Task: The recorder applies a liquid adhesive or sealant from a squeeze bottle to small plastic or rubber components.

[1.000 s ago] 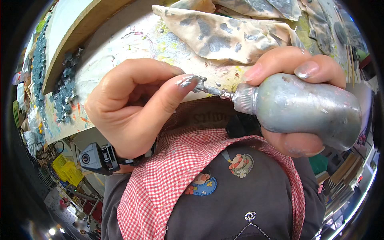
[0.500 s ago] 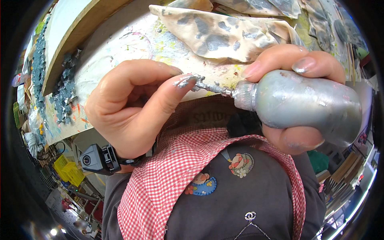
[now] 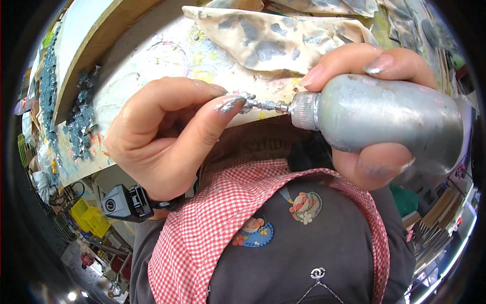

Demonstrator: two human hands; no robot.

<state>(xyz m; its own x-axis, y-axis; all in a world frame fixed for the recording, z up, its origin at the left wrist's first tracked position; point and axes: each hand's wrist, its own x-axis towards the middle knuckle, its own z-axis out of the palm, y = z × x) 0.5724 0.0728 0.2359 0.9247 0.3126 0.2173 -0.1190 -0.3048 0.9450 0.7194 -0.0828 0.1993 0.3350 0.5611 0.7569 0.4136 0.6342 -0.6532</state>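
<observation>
My right hand (image 3: 354,61) grips a silver, paint-smeared tube (image 3: 390,119), lying sideways with its threaded neck (image 3: 304,110) pointing left. A thin twisted strand of silver paint (image 3: 263,105) stretches from the neck. My left hand (image 3: 162,137) pinches the strand's far end between thumb and forefinger, and the thumb nail is coated in silver. Both hands are held close above my chest, over a red checked collar (image 3: 202,238) and a dark top.
A paint-splashed white table (image 3: 152,55) lies behind the hands, with a grey-stained rag (image 3: 273,35) on it. A wooden-edged board (image 3: 96,45) runs along the left. A small black camera (image 3: 124,202) is strapped to my left wrist. Yellow crates (image 3: 91,218) stand lower left.
The tube has lifted slightly and the gap between my left fingertips and the neck has grown a little, so the strand looks longer. Both grips are the same.
</observation>
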